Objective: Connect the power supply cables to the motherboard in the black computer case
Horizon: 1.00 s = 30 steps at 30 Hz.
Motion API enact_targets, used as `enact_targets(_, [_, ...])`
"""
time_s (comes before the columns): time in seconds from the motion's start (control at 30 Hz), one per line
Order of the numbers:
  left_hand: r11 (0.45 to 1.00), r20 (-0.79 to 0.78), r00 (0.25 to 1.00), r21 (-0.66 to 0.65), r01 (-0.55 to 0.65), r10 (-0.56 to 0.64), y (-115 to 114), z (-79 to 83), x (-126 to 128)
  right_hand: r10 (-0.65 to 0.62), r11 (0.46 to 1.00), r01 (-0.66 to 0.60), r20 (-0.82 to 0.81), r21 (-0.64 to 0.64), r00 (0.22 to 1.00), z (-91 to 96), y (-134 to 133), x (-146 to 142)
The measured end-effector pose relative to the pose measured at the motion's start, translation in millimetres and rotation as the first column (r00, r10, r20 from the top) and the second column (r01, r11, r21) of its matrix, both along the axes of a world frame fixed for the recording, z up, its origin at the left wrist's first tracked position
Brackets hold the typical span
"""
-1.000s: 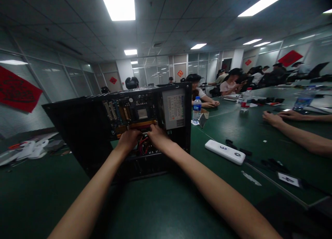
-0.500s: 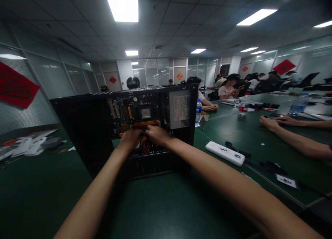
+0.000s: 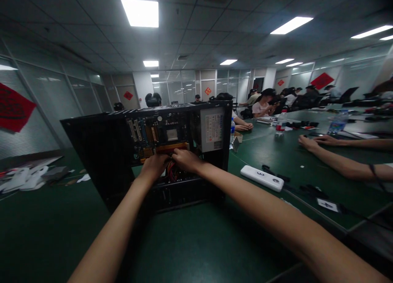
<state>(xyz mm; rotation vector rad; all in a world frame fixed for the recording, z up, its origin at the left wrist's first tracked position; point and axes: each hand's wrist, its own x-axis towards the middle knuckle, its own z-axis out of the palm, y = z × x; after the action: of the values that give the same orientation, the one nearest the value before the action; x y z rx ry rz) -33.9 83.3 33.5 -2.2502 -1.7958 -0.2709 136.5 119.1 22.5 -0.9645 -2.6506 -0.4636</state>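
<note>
An open black computer case point(image 3: 92, 152) stands on the green table point(image 3: 190, 242) in front of me. Inside it I see a motherboard point(image 3: 156, 133) and a grey power supply point(image 3: 211, 129). Both my hands reach into the case just below the motherboard's lower edge. My left hand point(image 3: 155, 166) is curled, knuckles toward me, over a bundle of red cables point(image 3: 172, 173). My right hand point(image 3: 184, 159) is pinched close beside it at the same spot. What the fingers hold is hidden.
A white block marked 3 point(image 3: 262, 178) and a card marked 4 point(image 3: 327, 204) lie to the right, with small black parts. Another person's forearms point(image 3: 334, 162) rest on the table at right. Water bottles point(image 3: 279, 122) and several seated people are farther back. Papers litter the far left.
My hands stay at the same place inside the case, the right one shifted slightly closer to the left. The view has swung a little to the right.
</note>
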Motion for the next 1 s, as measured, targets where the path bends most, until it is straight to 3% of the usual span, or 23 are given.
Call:
enact_targets(0.27, [1.000, 0.087, 0.996, -0.004, 0.003, -0.002, -0.1, -0.4, 1.7, -0.052, 0.998, 0.052, -0.022, -0.028, 0.998, 0.4, -0.9, -0.5])
enact_targets(1.0, [1.000, 0.058, 0.998, 0.022, -0.004, 0.002, 0.0, 0.9, 6.1, -0.180, 0.983, 0.178, -0.050, -0.041, 0.982, 3.0, 0.6, 0.0])
